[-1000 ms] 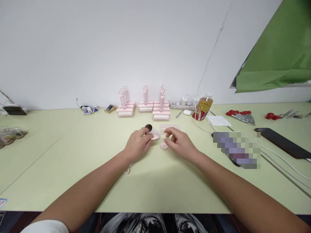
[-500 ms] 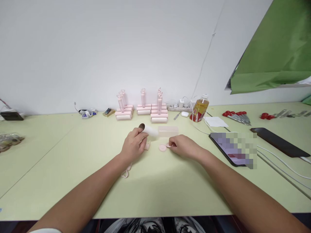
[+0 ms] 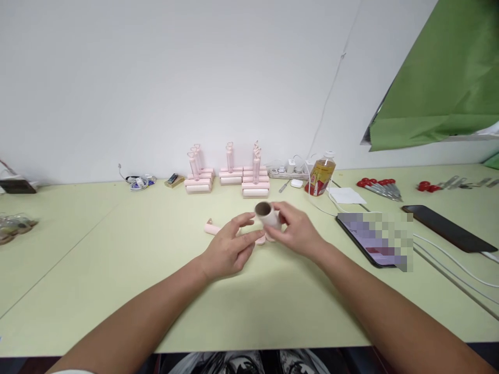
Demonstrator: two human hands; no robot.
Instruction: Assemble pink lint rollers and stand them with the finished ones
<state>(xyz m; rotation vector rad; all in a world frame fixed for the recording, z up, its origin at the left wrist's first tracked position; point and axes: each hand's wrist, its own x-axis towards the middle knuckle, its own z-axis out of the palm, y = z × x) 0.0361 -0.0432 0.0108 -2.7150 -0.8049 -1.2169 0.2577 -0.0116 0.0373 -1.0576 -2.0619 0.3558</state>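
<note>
My right hand [image 3: 298,232] is closed around a white paper roll [image 3: 267,215] with a brown cardboard core, held just above the pale green table [image 3: 117,270]. My left hand [image 3: 230,248] hovers beside it with fingers spread, its fingertips close to the roll and to a small pink disc [image 3: 260,240] lying under the roll. A pink handle piece [image 3: 212,228] lies on the table to the left of my left hand.
Stacks of pink lint rollers [image 3: 230,176] stand at the back by the wall. A drink bottle [image 3: 320,174], a power strip [image 3: 290,170], a tablet [image 3: 370,236], a dark phone [image 3: 448,227], cables and red-handled tools [image 3: 380,187] lie to the right. Green sheet [image 3: 440,88] hangs upper right.
The paper roll passed from my left hand to my right hand and moved right. My left hand opened. The pink handle now lies uncovered on the table.
</note>
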